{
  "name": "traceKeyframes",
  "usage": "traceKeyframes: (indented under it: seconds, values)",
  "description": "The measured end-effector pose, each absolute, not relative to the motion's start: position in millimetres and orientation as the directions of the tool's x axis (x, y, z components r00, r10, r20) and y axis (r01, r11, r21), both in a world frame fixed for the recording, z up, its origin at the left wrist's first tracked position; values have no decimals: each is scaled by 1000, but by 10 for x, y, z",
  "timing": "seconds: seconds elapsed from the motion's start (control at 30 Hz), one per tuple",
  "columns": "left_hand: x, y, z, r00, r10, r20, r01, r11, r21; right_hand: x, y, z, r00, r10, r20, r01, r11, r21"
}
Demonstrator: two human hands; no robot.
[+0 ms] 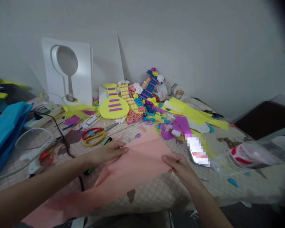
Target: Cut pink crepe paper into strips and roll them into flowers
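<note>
Here, pink sheet (140, 161), between left hand (111, 152) and right hand (179, 164).

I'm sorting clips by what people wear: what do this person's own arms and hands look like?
The left hand and right hand are ungloved, with no ring that I can make out. The left forearm and right forearm are bare as far as the picture shows; no sleeve, watch or bracelet is visible.
</note>
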State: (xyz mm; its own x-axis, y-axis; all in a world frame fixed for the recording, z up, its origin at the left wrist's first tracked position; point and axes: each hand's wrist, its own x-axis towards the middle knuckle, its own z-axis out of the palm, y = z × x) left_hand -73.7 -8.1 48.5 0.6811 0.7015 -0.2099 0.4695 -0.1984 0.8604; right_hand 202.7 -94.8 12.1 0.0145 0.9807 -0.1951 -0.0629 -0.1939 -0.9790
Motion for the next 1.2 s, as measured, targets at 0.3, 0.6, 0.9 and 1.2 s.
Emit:
traceKeyframes:
  seconds: [0.3,0.6,0.9,1.2]
  values:
    - [-658,-300,559,776,548,-313,493,-217,843,1953,-834,370,-266,952,-150,98,-128,-987]
    - [-886,-469,547,778,463,-425,556,-193,809,1992,-863,340,44,997,-58,237,-67,-969]
    - [-1115,-886,569,658,663,-356,608,-188,771,2432,-1126,268,238,970,-45,234,-103,-967]
    - [-1352,-817,846,671,596,-441,688,-280,669,2796,-1456,395,583,811,-37,265,-232,-936]
